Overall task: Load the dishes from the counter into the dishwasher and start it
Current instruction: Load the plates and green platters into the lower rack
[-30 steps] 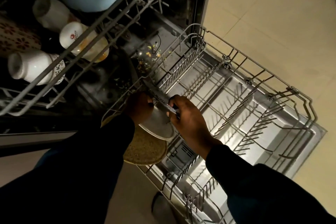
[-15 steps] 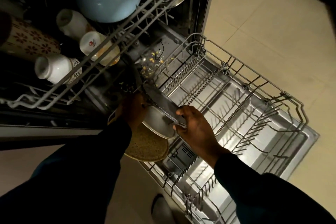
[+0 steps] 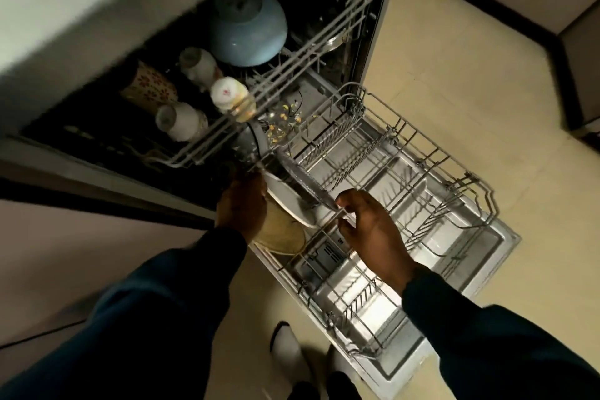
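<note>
The dishwasher's lower rack (image 3: 467, 178) is pulled out over the open door. A clear glass plate (image 3: 302, 177) stands tilted on edge at the rack's near-left corner. My right hand (image 3: 370, 227) pinches its near rim between fingertips and thumb. Just left of it, my left hand (image 3: 240, 204) grips a white plate (image 3: 289, 201) by its edge, with a tan speckled plate (image 3: 279, 235) behind it. Both plates lean at the rack's left side. Whether they sit between the tines is hidden.
The upper rack (image 3: 292, 62) sticks partly out above, holding a blue bowl (image 3: 246, 23), several white mugs (image 3: 181, 120) and a floral cup (image 3: 149, 88). The countertop edge (image 3: 81, 3) overhangs at the top left. Beige floor lies to the right; my socked foot (image 3: 285, 347) stands by the door.
The view has pulled back and up. The glass plate has sunk lower into the rack, and my right hand has slid to its near rim. My left hand keeps hold of the plates.
</note>
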